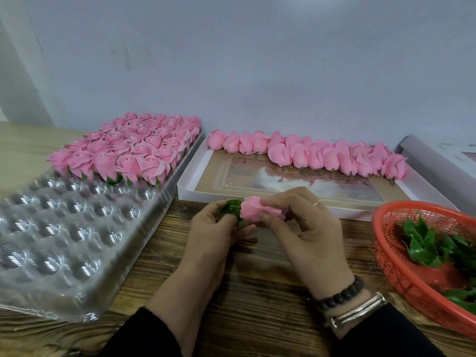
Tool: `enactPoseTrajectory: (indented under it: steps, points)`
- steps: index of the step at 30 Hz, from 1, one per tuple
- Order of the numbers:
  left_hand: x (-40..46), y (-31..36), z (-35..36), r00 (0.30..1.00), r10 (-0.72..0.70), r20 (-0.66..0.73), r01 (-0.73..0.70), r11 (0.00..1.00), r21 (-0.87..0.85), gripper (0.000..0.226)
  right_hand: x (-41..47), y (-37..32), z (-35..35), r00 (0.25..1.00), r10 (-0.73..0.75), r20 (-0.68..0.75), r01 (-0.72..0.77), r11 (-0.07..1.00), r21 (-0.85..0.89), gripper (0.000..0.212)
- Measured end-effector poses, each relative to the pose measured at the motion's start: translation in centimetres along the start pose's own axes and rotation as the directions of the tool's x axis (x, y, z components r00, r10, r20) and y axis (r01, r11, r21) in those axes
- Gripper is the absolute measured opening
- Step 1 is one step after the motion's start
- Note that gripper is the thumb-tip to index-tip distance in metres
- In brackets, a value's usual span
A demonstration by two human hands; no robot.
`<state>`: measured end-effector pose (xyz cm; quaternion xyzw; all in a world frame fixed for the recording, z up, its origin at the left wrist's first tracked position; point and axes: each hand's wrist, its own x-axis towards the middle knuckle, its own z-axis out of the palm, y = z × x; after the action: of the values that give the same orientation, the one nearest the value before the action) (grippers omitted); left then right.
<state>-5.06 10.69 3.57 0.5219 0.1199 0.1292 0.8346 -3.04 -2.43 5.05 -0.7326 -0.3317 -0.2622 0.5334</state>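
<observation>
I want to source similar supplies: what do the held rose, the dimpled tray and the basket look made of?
Pink rose: probably soft foam or paper, matte, thin layered petals. Dimpled tray: clear thin plastic, glossy glints. Basket: red moulded plastic mesh.

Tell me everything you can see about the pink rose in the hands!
The pink rose is a bud of soft, layered petals that look like foam or paper. It lies sideways above the wooden table, base pointing left. The right hand pinches its petals, and the left hand holds a green leafy collar against its base.
</observation>
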Motion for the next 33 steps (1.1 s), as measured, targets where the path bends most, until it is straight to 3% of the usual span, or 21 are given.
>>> enactPoseTrajectory:
  steps: [6, 11, 19, 27, 33]
  points:
    - [-0.3, 0.2, 0.2, 0.999, 0.043, -0.013, -0.043, 0.999, 0.03, 0.018, -0.3, -0.3, 0.3, 0.992, -0.116, 0.038, 0.119, 0.99, -0.073, 0.011]
    - [-0.6, 0.1, 0.4, 0.997, 0.064, 0.034, -0.068, 0.988, 0.139, 0.023, -0.2, 0.4, 0.2, 0.997, -0.026, 0.067, 0.038, 0.982, -0.183, 0.009]
    - [-1.0, -0.1, 0.8, 0.983, 0.077, 0.164, -0.104, 0.98, 0.168, 0.022, 0.0, 1.0, -0.2, 0.997, 0.057, 0.061, -0.044, 0.98, -0.192, 0.005]
    - [-1.5, 0.1, 0.9, 0.971, 0.07, 0.227, -0.117, 0.973, 0.201, 0.026, -0.1, 0.9, -0.2, 0.993, -0.023, 0.115, 0.052, 0.966, -0.254, 0.007]
    - [-2.0, 0.2, 1.6, 0.946, 0.13, 0.298, -0.213, 0.94, 0.265, 0.036, 0.1, 0.8, -0.2, 0.991, -0.005, 0.134, 0.04, 0.964, -0.264, 0.012]
